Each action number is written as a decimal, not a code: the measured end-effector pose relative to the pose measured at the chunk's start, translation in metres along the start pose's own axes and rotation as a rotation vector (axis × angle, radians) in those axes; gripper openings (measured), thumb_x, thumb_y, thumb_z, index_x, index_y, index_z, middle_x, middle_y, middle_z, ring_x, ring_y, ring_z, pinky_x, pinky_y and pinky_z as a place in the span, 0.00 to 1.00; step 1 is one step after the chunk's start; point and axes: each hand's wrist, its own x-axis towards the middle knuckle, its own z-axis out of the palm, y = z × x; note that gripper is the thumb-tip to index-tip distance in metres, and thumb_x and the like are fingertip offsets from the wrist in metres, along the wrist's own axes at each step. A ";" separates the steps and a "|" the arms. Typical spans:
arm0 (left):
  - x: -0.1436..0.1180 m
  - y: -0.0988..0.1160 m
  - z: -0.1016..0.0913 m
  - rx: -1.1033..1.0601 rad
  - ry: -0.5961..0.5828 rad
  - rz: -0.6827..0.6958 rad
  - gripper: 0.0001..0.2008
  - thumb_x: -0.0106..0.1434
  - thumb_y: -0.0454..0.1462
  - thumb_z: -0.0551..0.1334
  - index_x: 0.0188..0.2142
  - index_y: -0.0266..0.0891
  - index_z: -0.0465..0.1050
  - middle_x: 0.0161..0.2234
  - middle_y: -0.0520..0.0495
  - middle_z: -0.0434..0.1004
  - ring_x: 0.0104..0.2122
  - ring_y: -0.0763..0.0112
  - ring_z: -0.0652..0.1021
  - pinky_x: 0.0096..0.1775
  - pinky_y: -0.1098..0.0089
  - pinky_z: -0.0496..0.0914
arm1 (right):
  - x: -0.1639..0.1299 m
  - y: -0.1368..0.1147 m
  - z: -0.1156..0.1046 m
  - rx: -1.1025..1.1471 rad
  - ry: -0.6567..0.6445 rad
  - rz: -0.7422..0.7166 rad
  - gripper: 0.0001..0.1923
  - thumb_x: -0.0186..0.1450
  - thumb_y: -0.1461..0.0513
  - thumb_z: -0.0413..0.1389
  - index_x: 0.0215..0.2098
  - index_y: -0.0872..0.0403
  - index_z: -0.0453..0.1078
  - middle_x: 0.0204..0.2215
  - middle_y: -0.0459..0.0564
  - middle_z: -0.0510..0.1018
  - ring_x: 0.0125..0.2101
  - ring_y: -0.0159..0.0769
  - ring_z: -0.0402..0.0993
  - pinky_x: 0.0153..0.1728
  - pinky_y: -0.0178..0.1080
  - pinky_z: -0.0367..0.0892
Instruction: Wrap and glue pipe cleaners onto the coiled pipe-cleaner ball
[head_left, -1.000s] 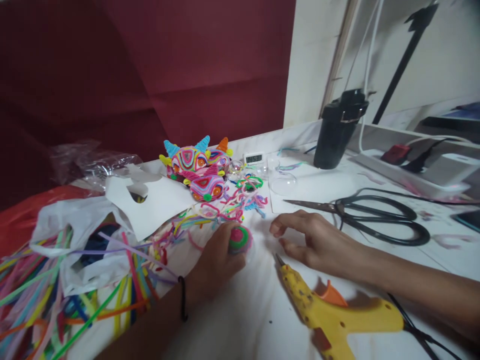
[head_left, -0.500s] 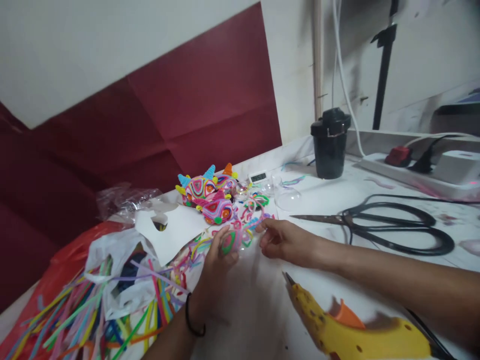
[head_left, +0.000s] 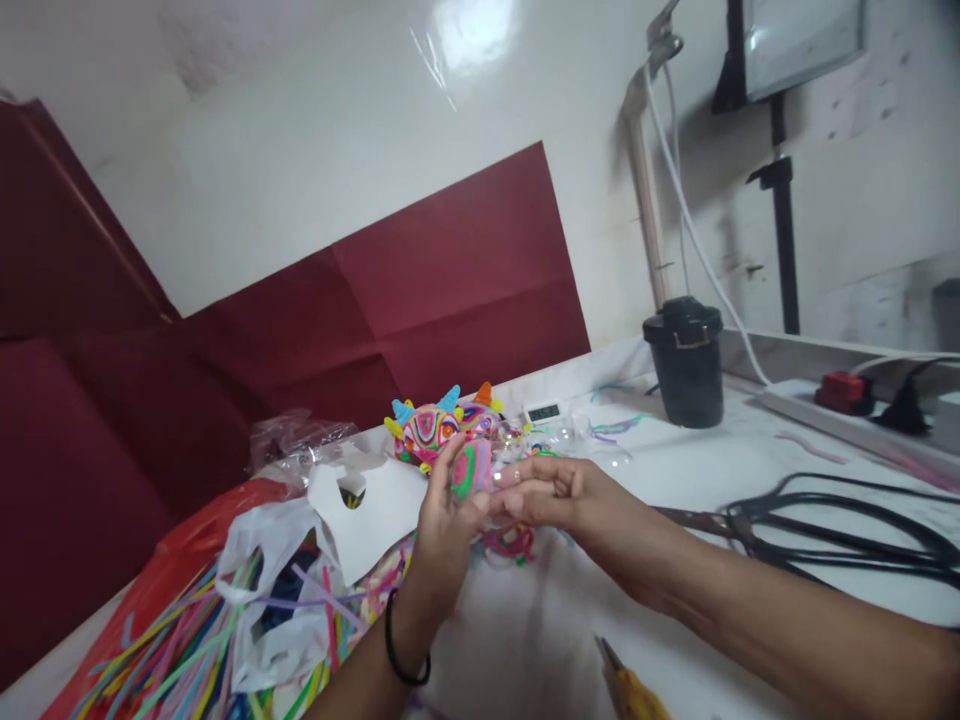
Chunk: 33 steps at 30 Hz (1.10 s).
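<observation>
While both hands meet above the white surface [head_left: 525, 640], a pink-and-green coiled piece [head_left: 471, 468] sits pinched between them.

Nearest, a yellow glue gun tip [head_left: 630, 685] pokes in; left hand [head_left: 442, 525] fingers curl shut on the coiled piece, right hand [head_left: 559, 500] fingers half-closed, touching it. Beside them, a white plastic bag [head_left: 262, 560] holds colourful pipe cleaners [head_left: 172, 650]; beyond, scissors [head_left: 795, 540], a finished coiled ornament [head_left: 427, 430], black cup [head_left: 686, 360].
</observation>
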 end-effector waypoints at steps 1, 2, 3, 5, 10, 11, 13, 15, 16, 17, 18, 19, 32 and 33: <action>0.003 0.002 0.004 -0.017 -0.004 0.003 0.30 0.60 0.39 0.56 0.61 0.40 0.55 0.63 0.42 0.59 0.64 0.59 0.59 0.62 0.58 0.56 | 0.000 -0.003 -0.001 0.001 0.021 -0.014 0.20 0.47 0.56 0.68 0.34 0.56 0.71 0.25 0.46 0.80 0.29 0.35 0.75 0.35 0.37 0.64; 0.005 0.005 0.008 -0.025 -0.006 0.006 0.29 0.61 0.39 0.56 0.62 0.41 0.54 0.63 0.42 0.59 0.63 0.58 0.59 0.61 0.57 0.56 | 0.000 -0.007 -0.002 0.006 0.041 -0.027 0.19 0.46 0.56 0.69 0.33 0.56 0.71 0.25 0.46 0.80 0.29 0.35 0.75 0.36 0.38 0.64; 0.008 0.006 0.013 -0.022 -0.008 0.008 0.29 0.61 0.39 0.56 0.62 0.41 0.54 0.63 0.43 0.60 0.64 0.58 0.59 0.61 0.57 0.57 | 0.000 -0.010 -0.003 0.014 0.061 -0.043 0.19 0.46 0.57 0.69 0.33 0.56 0.71 0.25 0.46 0.80 0.30 0.35 0.75 0.36 0.38 0.64; 0.013 0.010 0.021 0.001 -0.008 0.017 0.29 0.62 0.39 0.55 0.62 0.44 0.54 0.63 0.44 0.60 0.64 0.57 0.58 0.61 0.56 0.58 | 0.000 -0.016 -0.006 0.018 0.106 -0.080 0.16 0.47 0.58 0.68 0.32 0.56 0.72 0.24 0.45 0.80 0.29 0.34 0.74 0.36 0.37 0.64; 0.023 0.018 0.040 0.052 0.013 0.075 0.27 0.62 0.39 0.55 0.62 0.45 0.55 0.64 0.44 0.59 0.65 0.56 0.55 0.63 0.54 0.53 | 0.001 -0.026 -0.013 -0.002 0.196 -0.153 0.11 0.49 0.60 0.66 0.28 0.56 0.72 0.22 0.43 0.77 0.25 0.31 0.71 0.33 0.35 0.62; 0.024 0.019 0.043 0.054 0.018 0.079 0.27 0.62 0.40 0.55 0.62 0.44 0.56 0.64 0.43 0.58 0.65 0.56 0.56 0.63 0.54 0.53 | 0.002 -0.027 -0.014 0.001 0.204 -0.163 0.11 0.49 0.61 0.65 0.28 0.56 0.72 0.22 0.44 0.77 0.25 0.31 0.71 0.33 0.35 0.62; 0.027 0.021 0.049 0.045 0.030 0.087 0.27 0.62 0.40 0.55 0.61 0.43 0.57 0.64 0.42 0.58 0.65 0.55 0.55 0.63 0.54 0.53 | 0.004 -0.029 -0.017 0.004 0.218 -0.182 0.09 0.49 0.62 0.64 0.27 0.56 0.72 0.23 0.44 0.77 0.25 0.31 0.70 0.33 0.35 0.63; 0.028 0.020 0.053 0.030 0.039 0.105 0.27 0.62 0.40 0.55 0.61 0.43 0.58 0.64 0.43 0.57 0.66 0.55 0.53 0.63 0.54 0.52 | 0.005 -0.030 -0.020 -0.004 0.229 -0.189 0.07 0.49 0.63 0.63 0.26 0.56 0.71 0.23 0.44 0.77 0.25 0.31 0.70 0.33 0.36 0.63; 0.028 0.019 0.055 0.024 0.041 0.112 0.27 0.62 0.40 0.56 0.61 0.43 0.58 0.64 0.43 0.57 0.66 0.55 0.51 0.64 0.54 0.51 | 0.005 -0.030 -0.021 -0.008 0.235 -0.189 0.07 0.49 0.63 0.63 0.26 0.56 0.71 0.22 0.44 0.77 0.25 0.31 0.70 0.33 0.35 0.63; 0.029 0.018 0.056 0.016 0.043 0.116 0.27 0.62 0.40 0.56 0.61 0.43 0.58 0.65 0.43 0.56 0.66 0.55 0.51 0.64 0.54 0.50 | 0.006 -0.030 -0.021 -0.009 0.245 -0.189 0.07 0.48 0.63 0.63 0.26 0.56 0.71 0.21 0.44 0.76 0.24 0.30 0.70 0.32 0.35 0.63; 0.029 0.017 0.057 0.006 0.045 0.119 0.27 0.62 0.40 0.56 0.61 0.42 0.58 0.65 0.43 0.55 0.66 0.54 0.50 0.64 0.54 0.50 | 0.006 -0.031 -0.021 -0.007 0.255 -0.188 0.08 0.48 0.63 0.63 0.25 0.56 0.70 0.20 0.43 0.76 0.24 0.30 0.69 0.31 0.34 0.62; 0.029 0.015 0.058 -0.003 0.051 0.120 0.28 0.62 0.40 0.56 0.62 0.41 0.58 0.66 0.42 0.54 0.66 0.53 0.50 0.64 0.54 0.50 | 0.006 -0.031 -0.021 -0.002 0.265 -0.186 0.08 0.47 0.63 0.64 0.25 0.56 0.70 0.20 0.43 0.75 0.23 0.29 0.69 0.30 0.34 0.62; 0.025 -0.006 0.064 0.014 0.096 0.153 0.28 0.64 0.40 0.56 0.63 0.41 0.57 0.66 0.42 0.53 0.66 0.55 0.52 0.64 0.56 0.50 | 0.013 -0.016 -0.026 -0.025 0.342 -0.169 0.10 0.45 0.65 0.65 0.26 0.56 0.70 0.19 0.42 0.74 0.21 0.28 0.67 0.26 0.31 0.62; 0.024 -0.006 0.065 0.024 0.094 0.150 0.28 0.64 0.40 0.56 0.63 0.41 0.56 0.66 0.42 0.53 0.66 0.55 0.52 0.64 0.56 0.50 | 0.013 -0.015 -0.026 -0.036 0.353 -0.168 0.10 0.46 0.64 0.64 0.27 0.56 0.71 0.19 0.42 0.74 0.21 0.27 0.66 0.25 0.31 0.61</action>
